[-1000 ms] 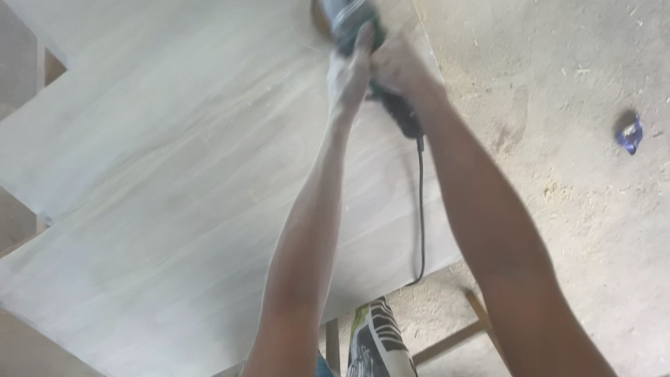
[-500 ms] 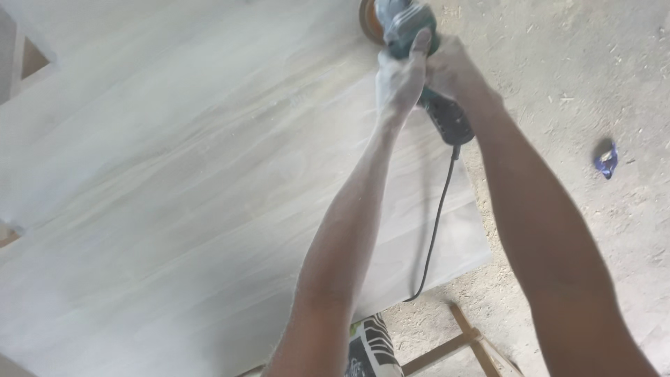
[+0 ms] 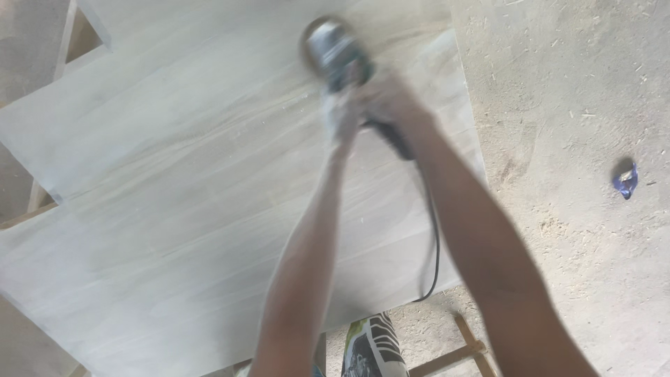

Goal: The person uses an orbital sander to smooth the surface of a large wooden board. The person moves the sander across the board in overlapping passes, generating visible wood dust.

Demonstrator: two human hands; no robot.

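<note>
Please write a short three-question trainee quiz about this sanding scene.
1. True or false: both hands grip the green and grey corded power sander.
2. What does the sander rest on? A) bare floor B) pale wooden panel C) metal bench
3. What small thing lies on the dusty concrete floor at the right?

Key:
1. True: left hand and right hand both hold it.
2. B, the pale wooden panel.
3. A crumpled blue scrap.

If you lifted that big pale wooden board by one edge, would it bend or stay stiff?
The wooden board would probably stay mostly stiff: it lies flat where it overhangs the wooden frame below. It looks thin and wide, so it might flex a little and feel awkward. Its dusty surface could be slippery.
</note>
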